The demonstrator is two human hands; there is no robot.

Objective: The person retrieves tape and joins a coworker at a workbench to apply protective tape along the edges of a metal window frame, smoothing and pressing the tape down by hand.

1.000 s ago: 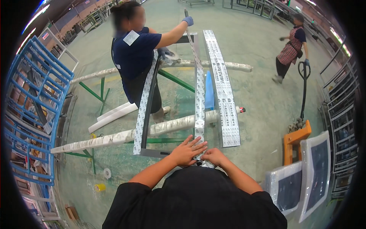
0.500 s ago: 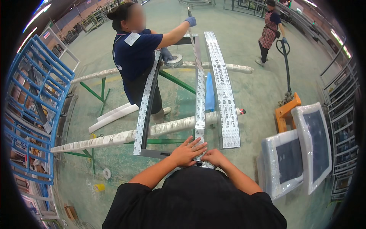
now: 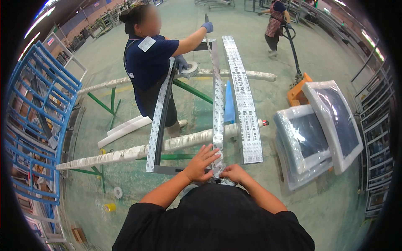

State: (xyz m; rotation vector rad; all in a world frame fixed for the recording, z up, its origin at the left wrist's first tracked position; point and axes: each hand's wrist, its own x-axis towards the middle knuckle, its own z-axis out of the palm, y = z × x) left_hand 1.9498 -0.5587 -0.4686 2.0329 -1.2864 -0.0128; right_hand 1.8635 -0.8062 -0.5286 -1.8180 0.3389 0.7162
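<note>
A dark metal frame (image 3: 169, 169) lies across two wrapped support bars, with printed silver protective film (image 3: 218, 123) along its right side. My left hand (image 3: 201, 164) is open, fingers spread, its fingertips at the film's near end. Beside it, my right hand (image 3: 235, 173) is closed, thumb and fingers pinching the edge of the film's near end. Beyond the frame, a co-worker's gloved hand (image 3: 207, 27) is at the film's far end, where a slim dark tool (image 3: 206, 18) sticks up. The co-worker's other gloved hand holds a film roll (image 3: 191, 69).
A separate film-covered profile (image 3: 243, 100) lies right of the frame. Wrapped panels (image 3: 333, 121) stand on an orange pallet truck (image 3: 300, 90) pulled by another person (image 3: 275, 25). A blue rack (image 3: 37, 121) stands left. A tape roll (image 3: 118, 192) and yellow roll (image 3: 109, 207) lie on the floor.
My left hand has shifted slightly left and away from me. The right hand has stayed nearly in place. The pallet truck, its panels and the person pulling it have moved farther off and left.
</note>
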